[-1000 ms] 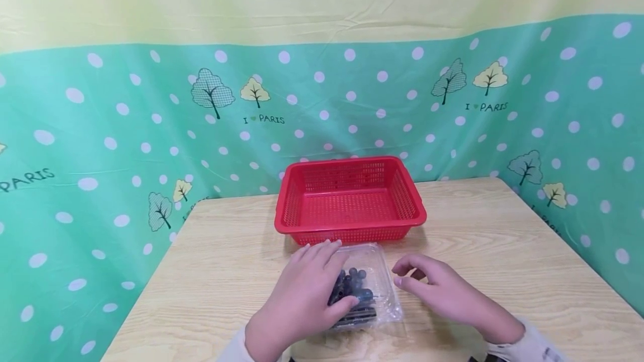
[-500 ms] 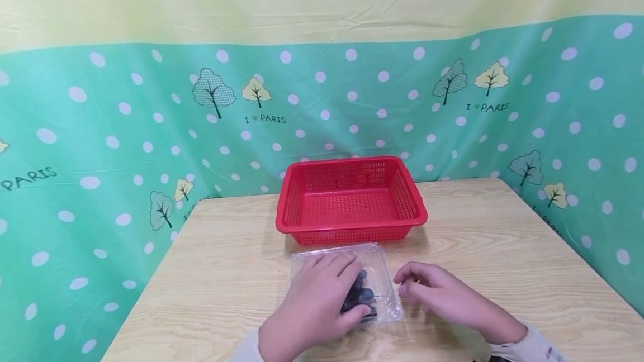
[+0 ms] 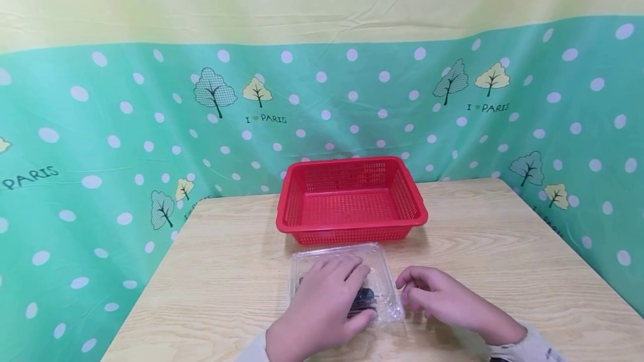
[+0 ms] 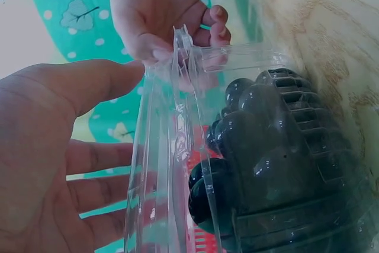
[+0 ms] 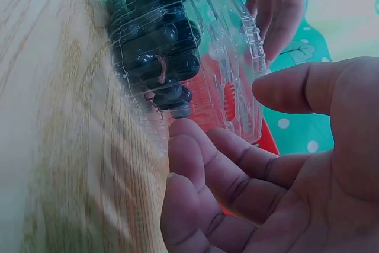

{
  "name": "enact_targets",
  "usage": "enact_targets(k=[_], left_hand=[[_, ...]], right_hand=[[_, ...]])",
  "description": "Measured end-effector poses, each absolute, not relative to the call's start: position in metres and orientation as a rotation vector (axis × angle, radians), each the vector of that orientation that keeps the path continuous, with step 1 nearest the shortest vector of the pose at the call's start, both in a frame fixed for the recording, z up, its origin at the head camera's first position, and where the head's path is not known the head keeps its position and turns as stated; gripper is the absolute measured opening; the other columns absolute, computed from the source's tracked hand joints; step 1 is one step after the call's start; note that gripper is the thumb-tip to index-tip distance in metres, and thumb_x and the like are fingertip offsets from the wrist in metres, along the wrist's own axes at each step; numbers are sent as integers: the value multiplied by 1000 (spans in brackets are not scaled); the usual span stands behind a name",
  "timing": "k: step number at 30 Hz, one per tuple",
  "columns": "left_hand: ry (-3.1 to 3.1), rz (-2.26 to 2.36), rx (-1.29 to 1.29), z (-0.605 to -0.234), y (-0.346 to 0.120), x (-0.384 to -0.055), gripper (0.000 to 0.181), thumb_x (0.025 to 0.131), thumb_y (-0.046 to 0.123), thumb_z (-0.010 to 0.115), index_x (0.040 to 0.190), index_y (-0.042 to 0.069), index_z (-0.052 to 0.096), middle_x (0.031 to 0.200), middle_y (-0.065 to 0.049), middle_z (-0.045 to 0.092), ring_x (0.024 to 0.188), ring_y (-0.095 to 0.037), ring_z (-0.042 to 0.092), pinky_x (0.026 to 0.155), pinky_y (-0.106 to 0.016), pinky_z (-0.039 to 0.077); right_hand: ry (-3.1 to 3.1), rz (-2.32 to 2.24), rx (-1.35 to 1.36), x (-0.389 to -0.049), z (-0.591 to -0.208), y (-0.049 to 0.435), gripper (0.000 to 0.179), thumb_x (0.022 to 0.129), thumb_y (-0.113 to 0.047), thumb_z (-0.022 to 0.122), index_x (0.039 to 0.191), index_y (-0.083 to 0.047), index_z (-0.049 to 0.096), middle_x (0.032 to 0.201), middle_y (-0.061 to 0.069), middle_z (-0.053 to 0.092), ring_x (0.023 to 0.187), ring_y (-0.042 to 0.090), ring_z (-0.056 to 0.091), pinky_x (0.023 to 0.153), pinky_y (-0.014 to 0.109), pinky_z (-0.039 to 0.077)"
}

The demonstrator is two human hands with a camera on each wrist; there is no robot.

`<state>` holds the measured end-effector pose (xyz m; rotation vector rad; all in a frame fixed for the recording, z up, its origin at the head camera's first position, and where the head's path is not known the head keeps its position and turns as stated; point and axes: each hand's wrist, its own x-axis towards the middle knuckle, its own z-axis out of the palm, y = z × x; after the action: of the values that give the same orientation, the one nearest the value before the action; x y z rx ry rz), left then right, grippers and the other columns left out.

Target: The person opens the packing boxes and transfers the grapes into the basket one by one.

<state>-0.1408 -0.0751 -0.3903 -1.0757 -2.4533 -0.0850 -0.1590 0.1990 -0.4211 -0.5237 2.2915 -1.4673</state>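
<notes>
One clear plastic box (image 3: 384, 278) of dark grapes (image 5: 186, 64) sits on the counter (image 3: 226, 267) in front of the red basket (image 3: 352, 227); the step in hand seems to be opening it, and the next move likely calls for catching its rim (image 5: 253, 39). The left grip (image 3: 324, 300) lies spread over the top, while the right grip (image 3: 440, 298), fingers loosely bent, thumb apart, pinches nothing beside it; contact there is unclear.

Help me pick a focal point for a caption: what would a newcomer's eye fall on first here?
Probably the bright red basket on the wooden table, vivid against the green dotted backdrop. Next, nearer the person, comes a clear plastic box of dark grapes, the left hand over it and the right hand at its right side.
</notes>
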Motion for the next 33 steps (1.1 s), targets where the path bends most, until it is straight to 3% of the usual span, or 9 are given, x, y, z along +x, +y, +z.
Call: enact_targets(k=[4, 14, 33], left_hand=[[-2447, -77, -1081, -392, -74, -140, 63, 86, 61, 72, 129, 15, 64, 131, -1, 67, 125, -18, 63, 102, -42, 51], [-2425, -64, -1098, -398, -71, -139, 67, 83, 64, 75, 128, 16, 66, 131, -2, 66, 124, -19, 63, 100, -42, 52], [-2471, -48, -1119, -399, -70, -140, 70, 79, 65, 79, 130, 18, 65, 133, -2, 65, 127, -19, 61, 102, -44, 51]], right_hand=[[2273, -1449, -503, -160, -421, 200, 21, 103, -17, 56, 115, -3, 64, 92, 14, 69, 78, 23, 65, 59, 36, 56], [2207, -1413, -475, -160, -424, 199, 15, 94, -15, 59, 101, -6, 69, 86, 10, 69, 73, 18, 62, 57, 35, 54], [2154, -1417, -576, -158, -428, 201, 17, 97, -12, 56, 94, -5, 71, 81, 10, 74, 68, 18, 67, 58, 32, 55]])
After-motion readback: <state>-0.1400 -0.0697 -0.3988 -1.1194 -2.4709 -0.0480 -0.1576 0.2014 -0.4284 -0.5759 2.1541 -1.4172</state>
